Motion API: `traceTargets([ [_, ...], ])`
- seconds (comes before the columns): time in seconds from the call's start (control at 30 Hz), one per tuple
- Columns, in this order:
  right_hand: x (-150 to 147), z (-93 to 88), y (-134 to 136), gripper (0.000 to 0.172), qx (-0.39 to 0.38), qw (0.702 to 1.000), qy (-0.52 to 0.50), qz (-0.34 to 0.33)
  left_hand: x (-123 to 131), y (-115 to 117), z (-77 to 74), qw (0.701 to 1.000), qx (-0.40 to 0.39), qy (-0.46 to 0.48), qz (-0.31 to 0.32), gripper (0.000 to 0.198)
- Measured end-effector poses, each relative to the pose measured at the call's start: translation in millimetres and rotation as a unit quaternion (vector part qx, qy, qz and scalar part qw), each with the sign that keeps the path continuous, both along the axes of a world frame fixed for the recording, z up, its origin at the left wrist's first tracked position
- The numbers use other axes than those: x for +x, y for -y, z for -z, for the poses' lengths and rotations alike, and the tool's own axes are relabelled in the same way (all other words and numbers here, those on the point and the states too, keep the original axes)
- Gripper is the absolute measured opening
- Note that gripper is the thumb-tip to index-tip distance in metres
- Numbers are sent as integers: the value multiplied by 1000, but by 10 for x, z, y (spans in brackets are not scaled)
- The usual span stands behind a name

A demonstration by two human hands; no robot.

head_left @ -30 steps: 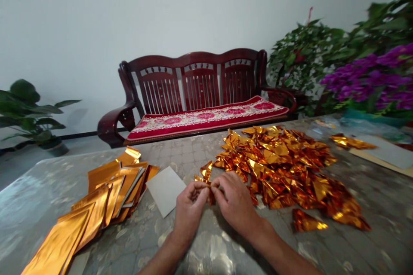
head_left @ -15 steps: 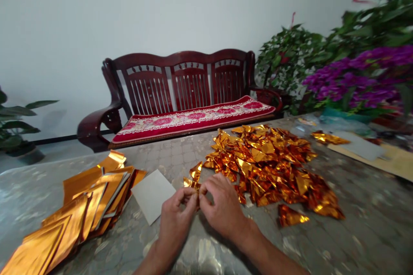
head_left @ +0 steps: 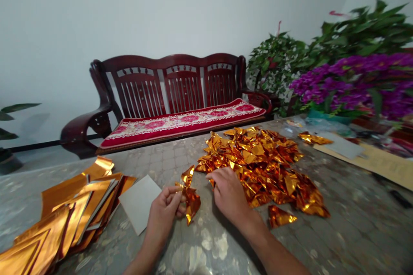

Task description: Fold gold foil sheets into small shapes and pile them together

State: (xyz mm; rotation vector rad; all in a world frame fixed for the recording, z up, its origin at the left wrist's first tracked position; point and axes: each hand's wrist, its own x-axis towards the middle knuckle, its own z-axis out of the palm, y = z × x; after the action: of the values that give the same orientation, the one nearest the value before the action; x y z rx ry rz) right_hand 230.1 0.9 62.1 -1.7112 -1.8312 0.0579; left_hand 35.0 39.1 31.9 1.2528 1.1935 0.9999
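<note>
My left hand is closed in a pinch on a folded gold foil paper piece, which has pointed ends sticking up and down past the fingertips. To its right, my right hand is at the near left edge of a heap of folded gold foil pieces. Its fingers are apart and slightly bent, with nothing visible in them, though the palm side is hidden. One loose folded piece lies just in front of the heap.
Flat gold foil sheets lie fanned out at the left, with a pale square card beside them. Purple flowers and a tan sheet are at the right. Behind the table stands a wooden bench.
My hands were together on the foil piece; now my right hand has let go and moved right to the heap. The left hand keeps the piece. The view has shifted slightly right.
</note>
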Motion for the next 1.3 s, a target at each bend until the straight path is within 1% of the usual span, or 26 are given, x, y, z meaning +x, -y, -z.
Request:
traceTargets([
  [0.03, 91, -8, -20, 36, -1, 999, 41, 25, -3, -29, 29, 1000, -4, 5, -11, 48],
  [0.1, 241, -13, -49, 32, -6, 992, 112, 53, -16, -69, 78, 999, 20, -12, -33, 54],
  [0.2, 360, 11, -65, 30, -13, 982, 176, 66, -39, -73, 113, 993, 78, -68, -57, 50],
  [0.33, 397, 48, -63, 31, -8, 977, 199, 80, -40, -21, 107, 986, 97, -124, -57, 38],
  [0.43, 401, 66, -71, 32, -8, 975, 203, 85, -40, -8, 111, 982, 119, -136, -55, 31],
  [0.57, 389, 95, -93, 32, -11, 977, 198, 85, -84, -41, 134, 970, 167, -160, -69, 17],
  [0.63, 381, 107, -103, 31, -10, 976, 200, 84, -110, -48, 146, 965, 181, -180, -55, 14],
  [0.8, 374, 132, -109, 34, -5, 974, 209, 87, -101, 12, 182, 955, 196, -220, 17, 21],
  [0.9, 376, 137, -97, 35, 10, 975, 201, 96, -72, 45, 215, 953, 208, -216, 54, 23],
  [0.97, 382, 123, -84, 34, 24, 976, 191, 100, -62, 48, 239, 952, 218, -205, 63, 23],
  [1.03, 391, 93, -74, 35, 34, 982, 159, 98, -62, 40, 259, 952, 229, -195, 61, 23],
  [1.1, 396, 46, -70, 39, 41, 991, 85, 95, -62, 31, 268, 949, 246, -190, 55, 23],
  [1.17, 387, -13, -66, 42, 45, 994, -45, 88, -56, 31, 260, 942, 276, -186, 41, 23],
  [1.2, 373, -46, -61, 42, 39, 987, -132, 79, -49, 37, 248, 936, 298, -184, 30, 23],
  [1.23, 350, -79, -51, 40, 25, 971, -227, 65, -42, 46, 232, 928, 324, -182, 17, 22],
  [1.27, 319, -112, -36, 38, 0, 944, -325, 46, -35, 59, 210, 919, 351, -180, 4, 21],
  [1.3, 280, -142, -17, 36, -31, 908, -416, 26, -28, 76, 185, 908, 378, -178, -8, 19],
])
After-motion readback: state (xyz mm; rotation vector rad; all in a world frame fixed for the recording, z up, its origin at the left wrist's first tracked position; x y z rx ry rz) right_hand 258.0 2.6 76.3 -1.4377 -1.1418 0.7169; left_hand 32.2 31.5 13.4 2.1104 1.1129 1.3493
